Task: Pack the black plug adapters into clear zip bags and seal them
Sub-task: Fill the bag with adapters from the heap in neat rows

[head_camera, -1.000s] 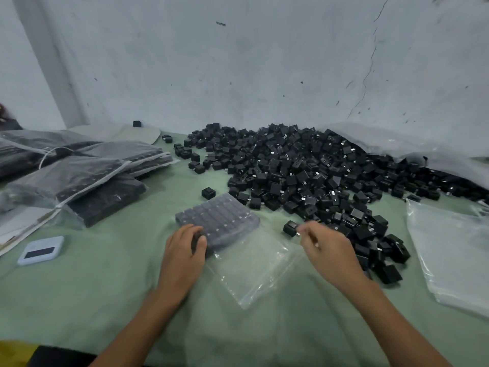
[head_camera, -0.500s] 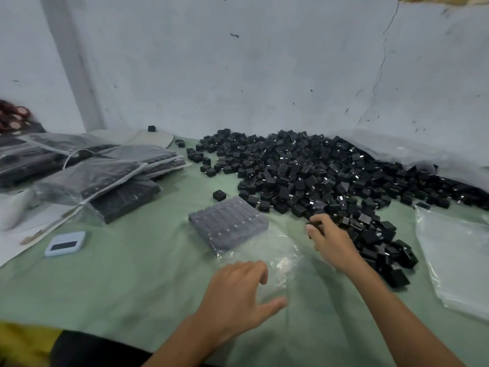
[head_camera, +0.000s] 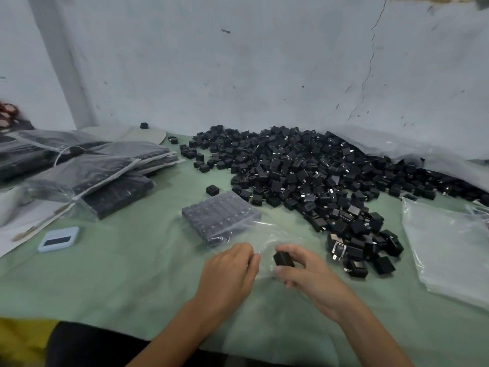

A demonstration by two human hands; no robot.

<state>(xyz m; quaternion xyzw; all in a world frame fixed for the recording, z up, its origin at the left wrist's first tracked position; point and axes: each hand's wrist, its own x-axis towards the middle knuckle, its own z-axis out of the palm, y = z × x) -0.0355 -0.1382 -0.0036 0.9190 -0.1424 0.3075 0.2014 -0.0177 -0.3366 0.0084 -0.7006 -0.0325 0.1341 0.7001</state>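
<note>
Hands meet low in my view, at about 6 o'clock on the green bench [head_camera: 105, 274]. My right hand [head_camera: 309, 274] has its fingers [head_camera: 291, 251] curled round a single black plug adapter [head_camera: 283, 259], pinched between thumb and fingertips just above the cloth. My left hand [head_camera: 230, 271] sits just beside it at 9 o'clock of the adapter, fingers bent onto the loose mouth of the clear zip bag [head_camera: 267, 234]; I cannot tell whether it truly pinches the film or only rests on it. The bag runs away toward 11 o'clock, and its far end is filled with a neat block of packed adapters [head_camera: 221, 217] lying flat. The big pile of loose adapters [head_camera: 304, 176] spreads from 12 to 2 o'clock, against the grey wall [head_camera: 238, 62]. Filled bags [head_camera: 87, 176] are stacked at 10 o'clock, with a small pale blue device [head_camera: 58, 239] at 9 o'clock. A sheet of empty clear plastic [head_camera: 447, 250] lies at 3 o'clock.
</note>
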